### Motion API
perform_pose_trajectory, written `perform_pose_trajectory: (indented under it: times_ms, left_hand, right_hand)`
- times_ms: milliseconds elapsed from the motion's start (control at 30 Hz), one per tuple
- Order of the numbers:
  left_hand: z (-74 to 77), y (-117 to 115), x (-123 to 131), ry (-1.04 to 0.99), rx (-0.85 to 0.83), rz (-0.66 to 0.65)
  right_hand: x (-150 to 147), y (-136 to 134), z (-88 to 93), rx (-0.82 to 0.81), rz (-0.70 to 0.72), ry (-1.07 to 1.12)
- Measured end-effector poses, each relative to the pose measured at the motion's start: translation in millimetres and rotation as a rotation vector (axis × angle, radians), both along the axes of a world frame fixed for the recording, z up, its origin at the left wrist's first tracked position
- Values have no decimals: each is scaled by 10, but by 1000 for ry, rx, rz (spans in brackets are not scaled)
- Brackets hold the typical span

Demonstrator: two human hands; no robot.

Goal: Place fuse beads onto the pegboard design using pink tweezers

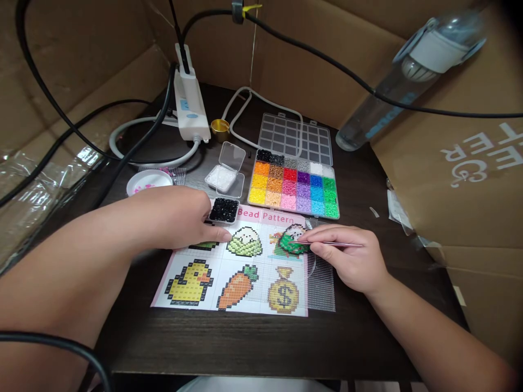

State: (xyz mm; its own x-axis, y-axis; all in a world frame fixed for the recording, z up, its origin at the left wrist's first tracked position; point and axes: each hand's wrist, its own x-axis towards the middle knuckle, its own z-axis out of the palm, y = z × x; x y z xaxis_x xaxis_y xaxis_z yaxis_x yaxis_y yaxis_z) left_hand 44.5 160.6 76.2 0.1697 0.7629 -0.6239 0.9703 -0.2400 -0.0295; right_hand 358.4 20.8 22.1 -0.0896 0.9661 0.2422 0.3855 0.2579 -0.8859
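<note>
A bead pattern sheet (245, 283) with pixel pictures of a duck, a carrot and a money bag lies on the dark table under a clear pegboard (322, 283). My right hand (351, 258) is closed on thin metal tweezers (339, 244), whose tip rests at a green and white bead figure (292, 239) on the upper right of the sheet. My left hand (183, 218) lies on the sheet's upper left, fingers curled and pressing it down, next to a small box of black beads (224, 209).
A compartment box of coloured beads (294, 185) with its lid open stands behind the sheet. A small box of white beads (223, 177), a white dish (147, 181), a power strip (188, 103) with cables and a water bottle (400, 76) stand further back. Cardboard walls surround the table.
</note>
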Motion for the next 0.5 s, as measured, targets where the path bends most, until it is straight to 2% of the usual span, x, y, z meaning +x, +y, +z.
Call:
perform_pose_trajectory:
  times_ms: [167,500]
  left_hand:
    - [75,-46,53,53,-1,-42]
    - [40,-25,8,68,-34,-62]
  right_hand:
    - [8,1,-6,2,0,1]
    - [41,-7,-23,12,19,-8]
